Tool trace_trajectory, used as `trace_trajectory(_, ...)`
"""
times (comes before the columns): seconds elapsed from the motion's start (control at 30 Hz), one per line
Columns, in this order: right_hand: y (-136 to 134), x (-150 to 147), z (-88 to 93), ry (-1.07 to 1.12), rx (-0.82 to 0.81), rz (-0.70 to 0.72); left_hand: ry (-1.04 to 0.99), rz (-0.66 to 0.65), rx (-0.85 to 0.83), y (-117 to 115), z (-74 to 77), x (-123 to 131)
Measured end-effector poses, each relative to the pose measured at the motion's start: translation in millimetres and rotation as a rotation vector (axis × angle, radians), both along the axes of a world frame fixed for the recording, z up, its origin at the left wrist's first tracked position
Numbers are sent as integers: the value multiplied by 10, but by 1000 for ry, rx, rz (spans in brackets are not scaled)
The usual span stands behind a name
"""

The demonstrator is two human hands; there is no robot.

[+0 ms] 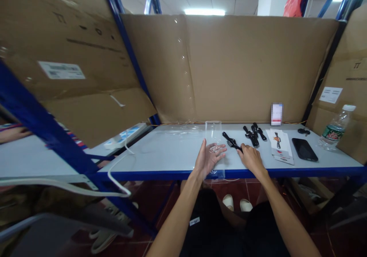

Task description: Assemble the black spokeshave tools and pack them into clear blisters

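Note:
My left hand [207, 160] has its fingers spread and its palm turned toward the right. It is over a clear plastic package [213, 129] that lies near the table's front edge and partly sticks out past it. Whether the hand touches the plastic, I cannot tell. My right hand [252, 159] is closed around the near handle of a black spokeshave [231, 140], whose far end points away to the left. Several more black spokeshaves [252, 137] lie in a loose pile just beyond my right hand. Printed cards [278, 144] with a picture of the tool lie right of them.
A dark phone [304, 149], a water bottle [336, 129] and a small black object [304, 131] are on the right. A lit phone [276, 114] leans at the back. Cardboard [243, 69] walls the table [160, 153]. A power strip [126, 135] with white cable sits left, near another person's arm [13, 134].

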State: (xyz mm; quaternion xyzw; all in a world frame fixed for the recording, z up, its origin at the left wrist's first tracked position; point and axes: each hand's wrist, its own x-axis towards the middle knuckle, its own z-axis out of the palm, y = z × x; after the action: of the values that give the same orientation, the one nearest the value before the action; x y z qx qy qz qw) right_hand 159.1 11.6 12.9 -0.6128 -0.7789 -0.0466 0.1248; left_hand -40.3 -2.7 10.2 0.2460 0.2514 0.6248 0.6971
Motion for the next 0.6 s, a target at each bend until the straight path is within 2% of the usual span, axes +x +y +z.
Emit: trace_trajectory(0.6, 7, -5, -2, 0, -17, 4, 26, -26, 21, -12, 7, -28)
